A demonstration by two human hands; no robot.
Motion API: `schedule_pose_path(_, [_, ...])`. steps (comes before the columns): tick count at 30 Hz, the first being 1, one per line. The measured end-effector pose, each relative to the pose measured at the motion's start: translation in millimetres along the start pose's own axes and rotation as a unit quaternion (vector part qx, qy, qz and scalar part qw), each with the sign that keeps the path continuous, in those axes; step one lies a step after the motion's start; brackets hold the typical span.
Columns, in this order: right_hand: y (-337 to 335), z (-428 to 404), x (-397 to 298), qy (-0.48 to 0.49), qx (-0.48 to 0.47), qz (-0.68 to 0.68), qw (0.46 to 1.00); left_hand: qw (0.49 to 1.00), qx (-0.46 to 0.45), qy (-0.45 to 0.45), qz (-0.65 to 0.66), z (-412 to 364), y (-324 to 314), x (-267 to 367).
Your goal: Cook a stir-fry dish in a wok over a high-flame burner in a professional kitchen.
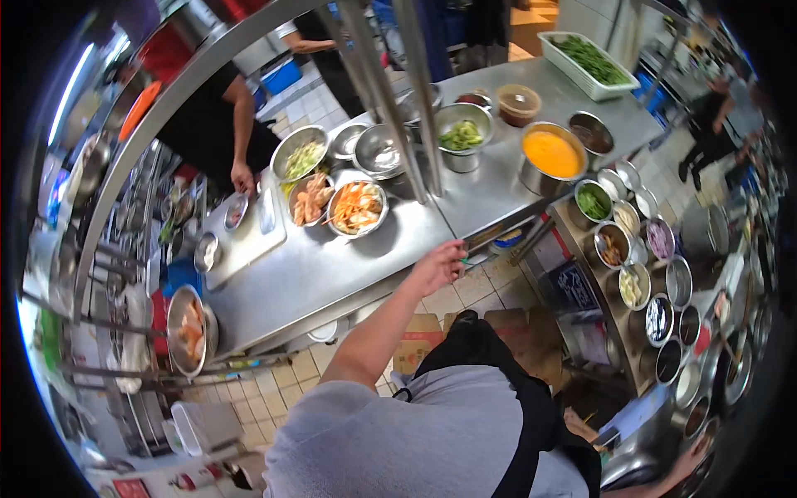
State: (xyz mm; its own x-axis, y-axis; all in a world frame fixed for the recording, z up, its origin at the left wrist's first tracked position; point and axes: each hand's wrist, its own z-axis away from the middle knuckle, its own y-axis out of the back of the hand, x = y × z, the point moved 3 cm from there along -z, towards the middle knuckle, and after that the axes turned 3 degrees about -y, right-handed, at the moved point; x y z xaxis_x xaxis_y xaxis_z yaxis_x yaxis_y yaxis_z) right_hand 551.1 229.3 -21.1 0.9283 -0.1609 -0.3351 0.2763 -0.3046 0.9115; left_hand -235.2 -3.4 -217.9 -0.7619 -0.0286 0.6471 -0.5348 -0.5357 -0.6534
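Note:
My left hand reaches out past the front edge of the steel table, its fingers loosely curled. A small green bit shows at the fingertips; whether I hold it is unclear. On the tabletop beyond stand a steel bowl of shredded orange and pale food and a bowl of raw meat pieces. At the lower right a forearm stretches over steel containers, and another hand shows beside my black apron. I cannot tell which of them is my right hand, nor what it grips.
A pot of orange liquid stands on the table, with a white basket of greens farther back. Several containers line the counter at my right. Steel posts rise from the table. Across it, a person's hand is beside a cutting board.

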Motion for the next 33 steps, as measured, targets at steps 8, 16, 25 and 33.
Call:
schedule_pose_path(8, [-114, -43, -235, 0.149, -0.140, -0.202, 0.958, 0.915, 0.335, -0.191, 0.120, 73, 153, 73])
schedule_pose_path(16, [-196, -6, -267, 0.042, -0.309, -0.262, 0.913, 0.910, 0.357, -0.200, -0.071, 58, 165, 112])
schedule_pose_path(25, [-233, 77, -248, -0.035, -0.289, -0.046, 0.955, 0.949, 0.220, -0.011, -0.224, 38, 88, 47])
schedule_pose_path(33, [-282, -30, -285, 0.060, -0.206, -0.224, 0.951, 0.949, 0.046, 0.102, -0.294, -69, -101, -37])
